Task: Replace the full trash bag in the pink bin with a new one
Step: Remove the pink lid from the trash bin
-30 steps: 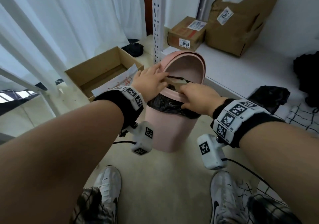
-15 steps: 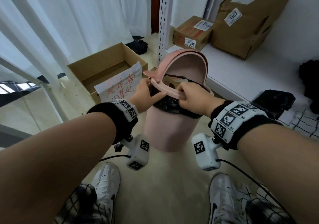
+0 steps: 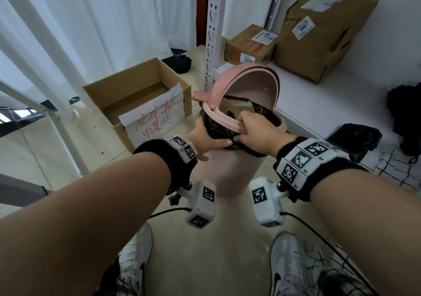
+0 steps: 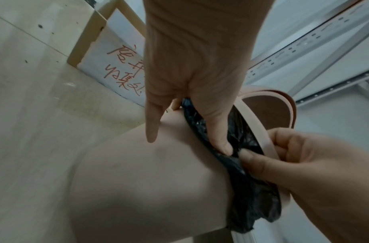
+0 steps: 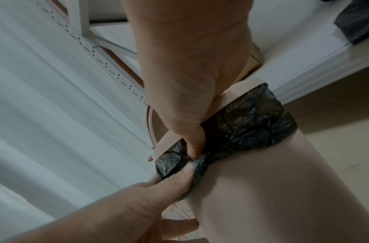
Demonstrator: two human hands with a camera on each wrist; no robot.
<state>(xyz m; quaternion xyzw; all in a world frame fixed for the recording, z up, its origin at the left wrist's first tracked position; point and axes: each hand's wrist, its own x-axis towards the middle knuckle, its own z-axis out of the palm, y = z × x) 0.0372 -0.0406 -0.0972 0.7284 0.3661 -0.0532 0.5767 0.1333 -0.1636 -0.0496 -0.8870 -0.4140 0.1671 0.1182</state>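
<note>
The pink bin (image 3: 227, 172) stands on the floor between my feet, lined with a full black trash bag (image 3: 218, 129) whose cuff folds over the rim. The pink lid ring (image 3: 222, 116) is tilted up off the rim at the front, its swing flap (image 3: 257, 86) standing open behind. My right hand (image 3: 255, 129) grips the ring's front edge (image 5: 171, 139), its thumb touching the bag (image 5: 241, 121). My left hand (image 3: 205, 138) clasps the bin's upper left side, thumb pressed on the bag's cuff (image 4: 239, 131), index finger straight along the bin wall (image 4: 158, 180).
An open cardboard box (image 3: 141, 95) with a handwritten paper sign sits left of the bin. A white slotted shelf post (image 3: 213, 33) rises just behind. The low white shelf (image 3: 330, 104) on the right holds cardboard boxes (image 3: 319, 36) and a crumpled black plastic bag (image 3: 355, 138).
The lid ring has come up off the rim at the front. My left hand let go of the ring and dropped to the bag's cuff; the right hand keeps its grip.
</note>
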